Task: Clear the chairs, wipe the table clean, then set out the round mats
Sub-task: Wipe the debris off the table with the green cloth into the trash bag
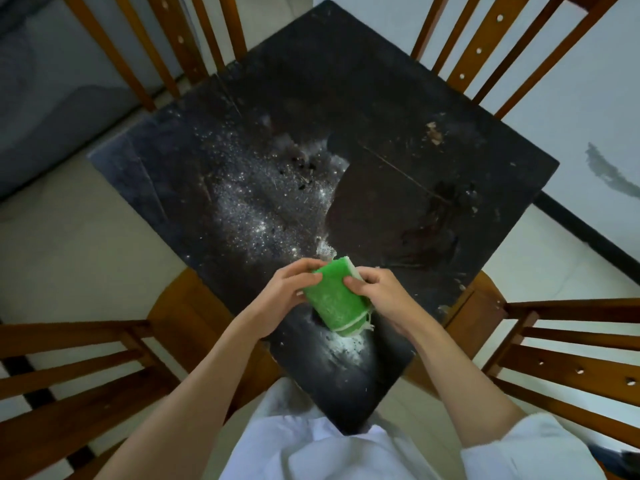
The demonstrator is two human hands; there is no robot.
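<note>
Hands (287, 289) (381, 292) around unlabelled green cloth (334, 299) above table (398, 98)

Pale floor tiles (69, 244) spread to the left, with a black-and-white checked strip (38, 396) near the lower left corner. A white wall (588, 109) rises at right, marked by a grey smear (609, 174) and edged with a black skirting board (595, 233). A grey sofa (41, 84) sits at upper left.
</note>
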